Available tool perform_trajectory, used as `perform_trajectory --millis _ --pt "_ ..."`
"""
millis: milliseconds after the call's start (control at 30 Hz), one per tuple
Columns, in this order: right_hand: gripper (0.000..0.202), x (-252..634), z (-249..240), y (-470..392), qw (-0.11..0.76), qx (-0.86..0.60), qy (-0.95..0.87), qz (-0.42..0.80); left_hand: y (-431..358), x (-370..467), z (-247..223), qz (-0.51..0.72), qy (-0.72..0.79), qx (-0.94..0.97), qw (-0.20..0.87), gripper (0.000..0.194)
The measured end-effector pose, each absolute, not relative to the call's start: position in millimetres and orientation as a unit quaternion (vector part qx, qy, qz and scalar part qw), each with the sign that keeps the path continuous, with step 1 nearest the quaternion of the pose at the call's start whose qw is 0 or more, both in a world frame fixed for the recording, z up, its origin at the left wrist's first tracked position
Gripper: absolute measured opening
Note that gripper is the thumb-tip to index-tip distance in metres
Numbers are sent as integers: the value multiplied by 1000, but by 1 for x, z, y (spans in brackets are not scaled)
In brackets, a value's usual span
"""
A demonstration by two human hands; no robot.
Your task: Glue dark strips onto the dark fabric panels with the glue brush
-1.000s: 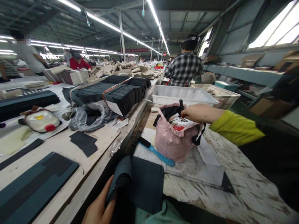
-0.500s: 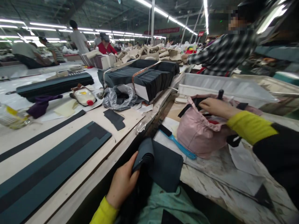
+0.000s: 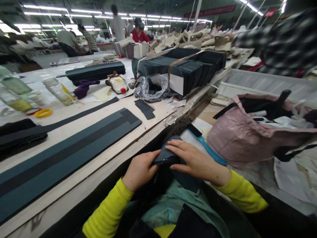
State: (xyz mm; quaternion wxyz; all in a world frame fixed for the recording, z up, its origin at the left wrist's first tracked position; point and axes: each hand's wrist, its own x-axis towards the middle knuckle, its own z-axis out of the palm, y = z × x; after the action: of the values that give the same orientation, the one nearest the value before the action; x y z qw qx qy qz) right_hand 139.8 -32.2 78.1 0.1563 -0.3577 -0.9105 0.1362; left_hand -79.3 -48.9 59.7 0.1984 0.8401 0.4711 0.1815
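My left hand (image 3: 139, 170) grips the left edge of a folded stack of dark fabric pieces (image 3: 165, 156) held over my lap. My right hand (image 3: 194, 160) lies flat on top of the same stack, fingers spread and pointing left. Both arms wear yellow sleeves. Just right of my right hand sits a pink bag (image 3: 244, 134), open at the top, with dark and white items inside. A blue-handled brush (image 3: 206, 149) lies between the bag and my hands.
Long dark teal strips (image 3: 61, 155) lie on the table to the left. Beyond them are bottles (image 3: 58, 91), a yellow ring (image 3: 42, 113), a plastic bag (image 3: 152, 87) and a large bundle of dark pieces (image 3: 188, 67). A white tray (image 3: 260, 86) stands behind the pink bag. People work at the back.
My right hand has left the pink bag and come down onto the fabric stack. The view has swung left and down toward my lap.
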Motion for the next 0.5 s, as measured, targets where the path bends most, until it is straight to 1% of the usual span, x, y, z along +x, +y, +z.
perform_trajectory --millis 67,167,267,300,367,400,433,500 --pt "44 128 73 -32 136 -325 -921 168 -57 -92 69 140 462 857 180 39" --pt "26 108 68 -41 100 -294 -922 231 -69 -111 81 66 454 877 144 26" --pt "22 89 60 -52 91 -295 -906 289 -86 -128 89 26 479 872 92 18" --pt "23 84 56 -55 90 -301 -899 307 -94 -132 91 35 496 865 73 19" --pt "26 75 49 -59 90 -314 -886 329 -114 -137 92 94 537 836 59 22" --pt "27 72 45 -61 90 -320 -882 333 -126 -137 91 136 560 813 77 22" --pt "28 70 43 -63 90 -323 -881 334 -138 -136 88 176 582 785 118 21" --pt "29 66 39 -65 100 -319 -881 334 -159 -129 74 227 603 718 263 22"
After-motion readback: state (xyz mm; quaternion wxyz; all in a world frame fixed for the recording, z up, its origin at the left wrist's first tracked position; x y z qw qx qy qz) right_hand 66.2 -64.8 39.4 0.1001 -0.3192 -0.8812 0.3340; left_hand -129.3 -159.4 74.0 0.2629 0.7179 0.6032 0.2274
